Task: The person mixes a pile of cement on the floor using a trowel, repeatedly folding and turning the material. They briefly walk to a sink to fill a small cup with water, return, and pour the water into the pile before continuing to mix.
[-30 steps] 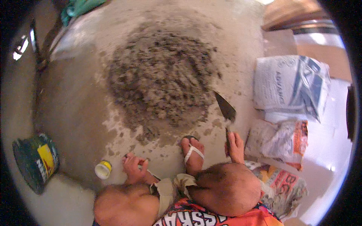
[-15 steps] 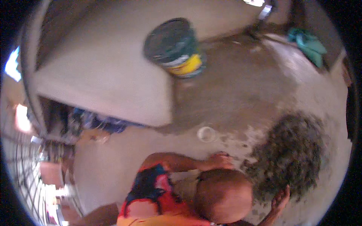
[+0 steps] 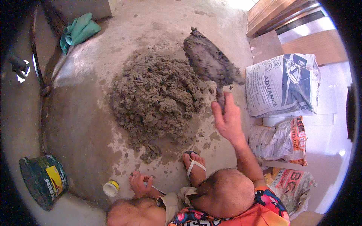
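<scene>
My right hand is closed round the handle of a trowel, thumb on one side and fingers on the other. Its broad, pointed blade is coated in wet grey mortar and lies at the right edge of a mortar heap. The heap spreads over the concrete floor in front of me. Low beside my knee, my left hand has curled fingers; something thin and pale shows at them, too small to name. Just left of that hand is a small white cup with a yellow band.
A dark green bucket with a yellow label stands at the left. Green cloth lies at the far left. Along the right are a white-and-blue bag, crumpled bags and wooden boards. My sandalled foot is near the heap.
The view has swung to the right, bringing the bags and boards in. The bucket now appears at lower left. The trowel in my right hand shows now; it could not be made out before.
</scene>
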`<action>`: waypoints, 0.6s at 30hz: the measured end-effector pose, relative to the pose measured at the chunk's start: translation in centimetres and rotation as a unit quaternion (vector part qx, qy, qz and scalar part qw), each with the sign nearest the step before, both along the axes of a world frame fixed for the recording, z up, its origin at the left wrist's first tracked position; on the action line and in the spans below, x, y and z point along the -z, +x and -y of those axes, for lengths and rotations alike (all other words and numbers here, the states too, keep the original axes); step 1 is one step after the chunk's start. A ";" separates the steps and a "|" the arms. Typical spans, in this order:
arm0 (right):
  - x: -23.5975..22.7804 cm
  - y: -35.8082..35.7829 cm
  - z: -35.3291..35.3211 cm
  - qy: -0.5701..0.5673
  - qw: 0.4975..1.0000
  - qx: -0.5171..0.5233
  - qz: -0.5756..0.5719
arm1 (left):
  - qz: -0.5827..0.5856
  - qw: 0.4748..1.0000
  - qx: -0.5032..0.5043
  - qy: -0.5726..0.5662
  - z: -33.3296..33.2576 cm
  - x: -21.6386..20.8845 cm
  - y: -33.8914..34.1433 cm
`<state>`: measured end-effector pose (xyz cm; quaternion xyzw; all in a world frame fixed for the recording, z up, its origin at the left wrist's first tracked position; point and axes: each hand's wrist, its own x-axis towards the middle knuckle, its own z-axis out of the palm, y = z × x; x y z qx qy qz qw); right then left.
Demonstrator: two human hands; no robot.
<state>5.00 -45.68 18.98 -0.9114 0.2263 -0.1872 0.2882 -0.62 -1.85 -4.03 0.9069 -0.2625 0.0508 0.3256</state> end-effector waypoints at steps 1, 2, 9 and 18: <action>2.0 -0.3 -0.4 -0.061 0.998 0.020 -0.001 | -0.017 1.000 0.014 0.002 -0.2 -0.4 0.0; 6.2 -0.4 -0.6 -0.104 0.994 0.030 0.000 | -0.024 0.999 0.021 0.005 -0.2 -0.8 0.1; 16.6 -7.1 -5.7 0.038 0.948 0.009 -0.316 | -0.095 0.994 0.027 0.043 -1.2 -2.4 1.0; 13.0 -18.9 6.9 0.125 0.957 0.204 -0.165 | -0.116 0.992 0.043 0.011 -0.7 -0.6 0.6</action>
